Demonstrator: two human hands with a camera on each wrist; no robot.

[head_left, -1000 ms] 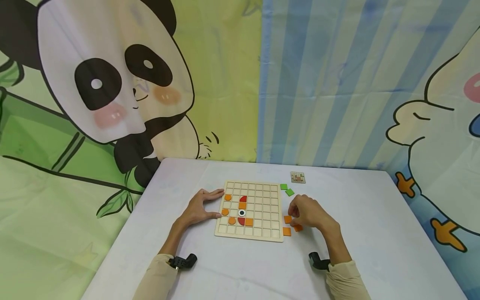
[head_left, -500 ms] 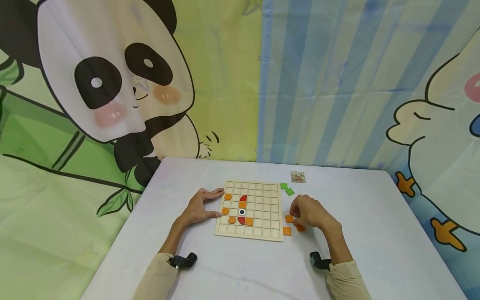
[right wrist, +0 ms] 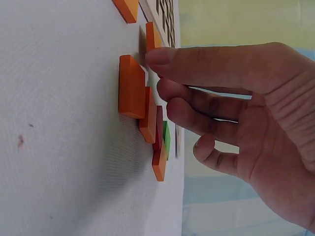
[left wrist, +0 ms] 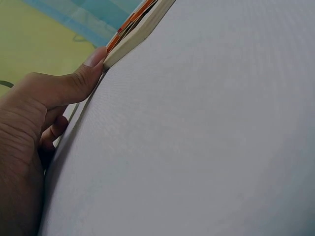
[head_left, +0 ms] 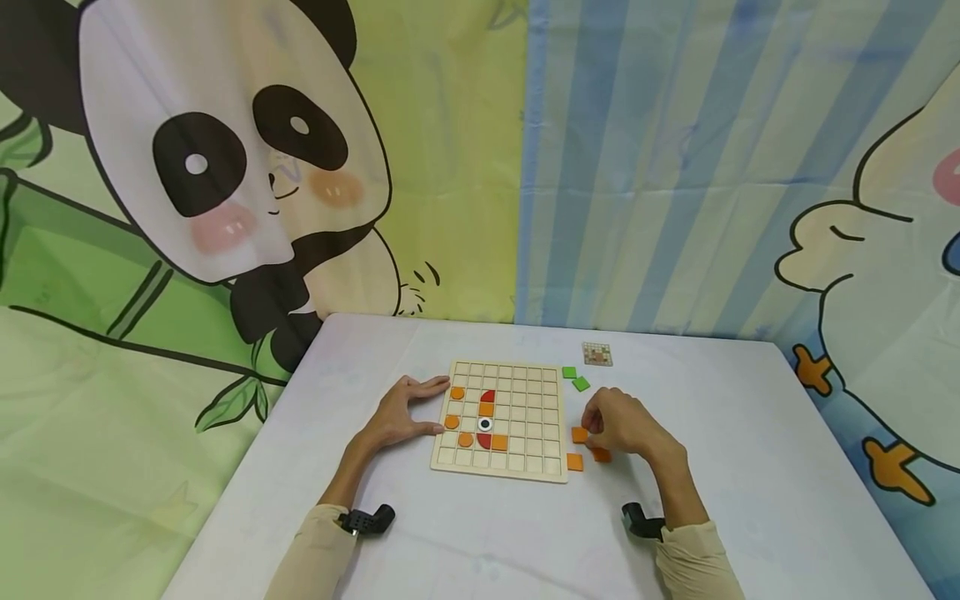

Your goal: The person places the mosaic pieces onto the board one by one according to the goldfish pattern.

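A wooden grid board [head_left: 527, 402] lies mid-table, bearing orange discs [head_left: 452, 422], red quarter-round pieces, orange squares and an eye piece [head_left: 485, 424]. My left hand [head_left: 399, 417] touches the board's left edge with spread thumb and forefinger; in the left wrist view the thumb [left wrist: 78, 81] is against its side. My right hand [head_left: 621, 421], its fingers bent, hovers low over loose tiles. Its thumb tip overlaps one orange square tile [head_left: 579, 434] in both views; I cannot tell whether it is pinched. Another orange tile [right wrist: 132, 86] lies just below the fingers.
Two green tiles [head_left: 569, 372] lie beside the board's upper right corner, and a small pattern card [head_left: 597, 354] is farther back. One orange tile [head_left: 574, 462] rests by the lower right edge. Behind the right fingers are a red piece [right wrist: 158, 128] and more orange.
The two orange tiles by my right hand have shifted slightly to the right, and the hand with them. My left hand and the board stay as they were.
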